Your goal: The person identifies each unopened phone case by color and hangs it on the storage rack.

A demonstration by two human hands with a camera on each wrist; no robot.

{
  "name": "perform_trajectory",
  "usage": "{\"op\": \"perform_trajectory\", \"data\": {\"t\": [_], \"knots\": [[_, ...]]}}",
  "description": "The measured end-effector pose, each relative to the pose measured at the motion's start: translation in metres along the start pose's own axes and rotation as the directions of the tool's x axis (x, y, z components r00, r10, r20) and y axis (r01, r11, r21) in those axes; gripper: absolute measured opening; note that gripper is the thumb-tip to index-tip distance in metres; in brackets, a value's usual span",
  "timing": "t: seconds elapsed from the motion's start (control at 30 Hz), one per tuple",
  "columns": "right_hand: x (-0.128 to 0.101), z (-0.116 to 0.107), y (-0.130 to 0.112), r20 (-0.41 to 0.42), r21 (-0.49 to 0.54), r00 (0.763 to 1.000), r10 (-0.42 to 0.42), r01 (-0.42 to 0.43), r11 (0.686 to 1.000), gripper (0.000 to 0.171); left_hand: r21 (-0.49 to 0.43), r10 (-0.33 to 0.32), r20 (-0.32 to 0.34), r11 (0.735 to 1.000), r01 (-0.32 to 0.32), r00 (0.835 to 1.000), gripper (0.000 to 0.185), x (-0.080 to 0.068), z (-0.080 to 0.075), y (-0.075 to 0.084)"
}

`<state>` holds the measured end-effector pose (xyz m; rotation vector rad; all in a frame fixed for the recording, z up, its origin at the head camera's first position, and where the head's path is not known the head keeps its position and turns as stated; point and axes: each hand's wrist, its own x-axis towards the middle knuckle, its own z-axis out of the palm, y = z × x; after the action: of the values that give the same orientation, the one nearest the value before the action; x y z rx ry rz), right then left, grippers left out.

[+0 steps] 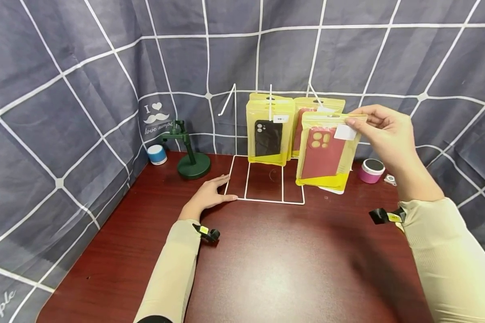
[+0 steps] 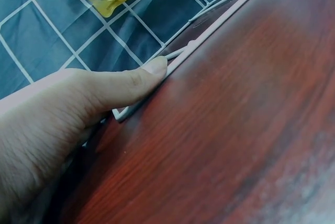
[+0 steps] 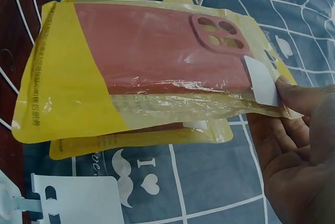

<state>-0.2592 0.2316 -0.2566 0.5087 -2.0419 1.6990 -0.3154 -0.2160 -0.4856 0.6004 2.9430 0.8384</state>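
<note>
My right hand (image 1: 385, 130) pinches the top right corner of a yellow-and-clear pouch with a red phone case (image 1: 323, 152) inside, a white label near its top. It overlaps another pouched red phone case (image 1: 301, 125) at the right hook of a white wire rack (image 1: 266, 201). Pouched black phone cases (image 1: 268, 139) hang from the middle hook. My left hand (image 1: 210, 193) rests at the rack's front left corner with fingers extended. In the left wrist view its straight thumb (image 2: 128, 85) lies on the base wire; the other fingers are hidden there.
A green stand (image 1: 193, 165) and a blue-and-white cylinder (image 1: 156, 154) are left of the rack. Right of it sits a pink-and-white cylinder (image 1: 372, 170). A white bracket-like object (image 3: 78, 198) shows low in the right wrist view. Grid-patterned cloth (image 1: 178, 63) backs the dark red table (image 1: 266, 260).
</note>
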Motion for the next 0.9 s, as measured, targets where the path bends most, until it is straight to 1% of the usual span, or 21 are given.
{"op": "perform_trajectory", "data": {"t": [0.13,0.17,0.27,0.4,0.6,0.9], "knots": [[0.004,0.003,0.000,-0.007,-0.134,1.000,-0.010,0.009,0.991,0.027,-0.006,-0.001,0.000,1.000,0.001,1.000,0.102,0.000,0.000,0.002],[0.006,0.004,0.001,-0.007,-0.146,1.000,-0.014,0.013,0.989,0.026,-0.006,0.000,-0.003,1.000,0.000,1.000,0.102,0.000,0.000,0.002],[0.008,0.005,0.004,-0.007,-0.173,1.000,-0.014,0.013,0.985,0.025,-0.003,-0.002,-0.008,1.000,0.002,1.000,0.101,0.000,0.001,0.001],[0.012,0.007,0.007,-0.004,-0.201,1.000,0.008,-0.008,0.980,0.025,-0.005,-0.001,-0.013,1.000,0.001,1.000,0.101,-0.001,0.001,-0.001],[0.021,0.010,0.015,-0.006,-0.262,0.999,0.036,-0.036,0.964,0.029,-0.010,-0.006,-0.013,1.000,0.006,1.000,0.102,-0.003,0.002,-0.001],[0.033,0.016,0.023,-0.043,-0.310,0.999,0.016,-0.028,0.950,0.028,-0.011,-0.001,-0.014,1.000,0.001,1.000,0.101,-0.003,0.000,0.001]]}}
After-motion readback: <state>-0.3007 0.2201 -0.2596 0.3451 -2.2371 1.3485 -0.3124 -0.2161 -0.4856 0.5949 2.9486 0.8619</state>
